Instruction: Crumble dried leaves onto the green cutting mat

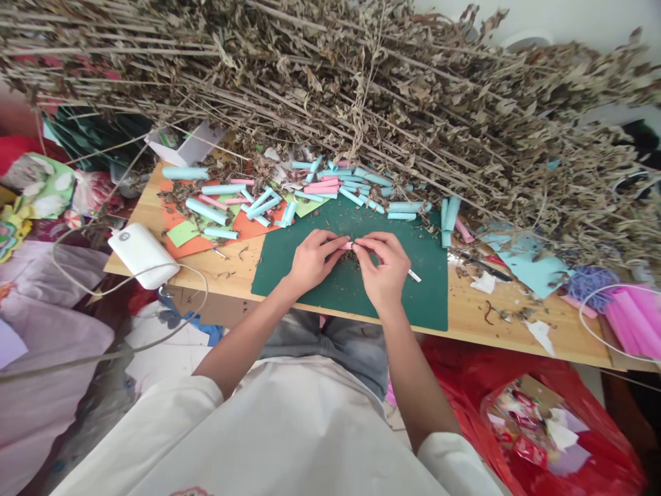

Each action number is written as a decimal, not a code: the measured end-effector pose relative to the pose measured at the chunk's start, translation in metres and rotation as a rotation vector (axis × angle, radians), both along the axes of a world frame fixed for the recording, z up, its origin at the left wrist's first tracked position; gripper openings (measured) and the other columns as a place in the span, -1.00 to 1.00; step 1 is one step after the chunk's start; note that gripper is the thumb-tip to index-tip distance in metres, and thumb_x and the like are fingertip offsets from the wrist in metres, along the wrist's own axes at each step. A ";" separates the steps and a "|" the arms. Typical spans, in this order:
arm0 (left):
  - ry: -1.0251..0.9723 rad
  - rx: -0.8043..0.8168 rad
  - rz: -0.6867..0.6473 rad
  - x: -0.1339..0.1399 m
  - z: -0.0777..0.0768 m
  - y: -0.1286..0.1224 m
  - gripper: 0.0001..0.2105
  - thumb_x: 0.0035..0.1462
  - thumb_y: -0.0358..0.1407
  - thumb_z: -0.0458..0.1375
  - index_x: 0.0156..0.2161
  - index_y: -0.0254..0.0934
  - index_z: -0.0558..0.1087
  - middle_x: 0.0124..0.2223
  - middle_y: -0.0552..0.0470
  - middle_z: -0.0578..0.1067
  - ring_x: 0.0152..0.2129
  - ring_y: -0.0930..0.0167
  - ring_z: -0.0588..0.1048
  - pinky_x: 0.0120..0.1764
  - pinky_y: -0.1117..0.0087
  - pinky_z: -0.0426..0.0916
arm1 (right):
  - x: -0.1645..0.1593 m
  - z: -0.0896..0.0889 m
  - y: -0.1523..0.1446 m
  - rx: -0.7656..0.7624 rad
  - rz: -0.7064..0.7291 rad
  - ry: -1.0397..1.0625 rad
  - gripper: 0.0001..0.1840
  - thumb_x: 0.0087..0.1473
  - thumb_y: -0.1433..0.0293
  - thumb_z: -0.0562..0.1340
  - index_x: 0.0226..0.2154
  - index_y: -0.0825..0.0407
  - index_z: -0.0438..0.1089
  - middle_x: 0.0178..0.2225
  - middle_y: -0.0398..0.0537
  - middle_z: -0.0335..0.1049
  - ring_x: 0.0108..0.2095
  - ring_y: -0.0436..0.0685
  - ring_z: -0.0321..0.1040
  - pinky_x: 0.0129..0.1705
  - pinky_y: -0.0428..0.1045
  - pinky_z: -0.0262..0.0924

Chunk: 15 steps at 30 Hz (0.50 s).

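Between my two hands is a small pink paper roll (347,246), pinched at both ends over a green cutting mat (289,275). My left hand (315,260) is closed on its left end. My right hand (383,265) has thumb and fingertips on the right end. Dark dried crumbs lie on the mat just under the roll. A small white stick (414,275) rests on the mat beside my right hand. Beyond the mat lie many blue paper rolls (205,211) and several pink paper rolls (321,187), some in a loose heap.
Dried leafy stalks (330,83) cover the back of the wooden table (558,331). A white power bank (144,255) with a cable sits at the left edge. To the right are a black pen (485,266), blue paper (531,262) and purple string (591,288). A red bag (459,379) holds scraps below.
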<state>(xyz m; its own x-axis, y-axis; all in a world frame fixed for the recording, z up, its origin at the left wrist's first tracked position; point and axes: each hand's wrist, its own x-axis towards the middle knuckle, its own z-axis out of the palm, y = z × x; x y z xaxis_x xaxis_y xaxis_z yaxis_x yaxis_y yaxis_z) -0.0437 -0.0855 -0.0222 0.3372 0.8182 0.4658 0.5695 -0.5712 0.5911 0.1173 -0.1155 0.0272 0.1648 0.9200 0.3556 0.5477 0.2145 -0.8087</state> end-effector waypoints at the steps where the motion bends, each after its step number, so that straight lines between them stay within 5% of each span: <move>1: -0.006 0.001 0.002 0.000 0.000 0.000 -0.72 0.29 -0.24 0.06 0.03 -0.19 0.50 -0.14 -0.07 0.52 -0.19 0.35 0.44 -0.15 0.32 0.38 | 0.000 -0.001 -0.001 0.006 -0.003 0.043 -0.86 0.14 0.31 0.26 -0.30 -0.03 0.53 -0.23 -0.03 0.42 -0.23 0.10 0.41 -0.19 0.04 0.40; 6: -0.012 0.031 0.020 0.001 0.000 0.000 -0.73 0.28 -0.25 0.08 0.02 -0.19 0.50 -0.17 -0.06 0.52 -0.21 0.37 0.43 -0.17 0.34 0.38 | -0.001 -0.005 -0.004 0.023 -0.014 0.253 -0.86 0.10 0.33 0.29 -0.28 -0.01 0.54 -0.21 -0.02 0.39 -0.23 0.08 0.42 -0.20 0.02 0.43; 15: 0.019 0.077 0.030 -0.001 0.002 -0.001 -0.75 0.28 -0.28 0.09 0.01 -0.22 0.50 -0.16 -0.06 0.52 -0.22 0.38 0.44 -0.18 0.37 0.40 | -0.004 -0.016 -0.002 0.010 -0.001 0.211 -0.85 0.10 0.34 0.29 -0.23 -0.02 0.48 -0.28 -0.05 0.47 -0.31 0.08 0.44 -0.22 0.04 0.43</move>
